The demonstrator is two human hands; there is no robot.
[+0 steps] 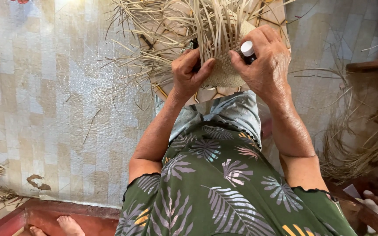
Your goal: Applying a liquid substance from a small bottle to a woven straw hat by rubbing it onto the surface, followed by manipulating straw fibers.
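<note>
- Head view looks down over a green leaf-print dress [224, 183] to two bare hands working at a woven straw piece [226, 72].
- Left hand [189, 74] has its grip closed on the near left edge of the woven piece, thumb pressed on the weave and fingers curled behind.
- Right hand [263, 61] has its grip closed on the right edge of the piece, and a small dark bottle with a white cap [247, 50] is tucked between its thumb and fingers.
- Woven piece is held between the two hands above the knees, rounded at its near edge; loose straw strands [184, 26] fan out from its far side.
- Underneath lies a patterned tile surface [206, 94], partly hidden by the straw.
- Pale tiled floor [44, 87] spreads to the left; a heap of dry straw [364, 140] lies at the right.
- Bare foot [68, 225] shows at the lower left, beside a red step [66, 214].
</note>
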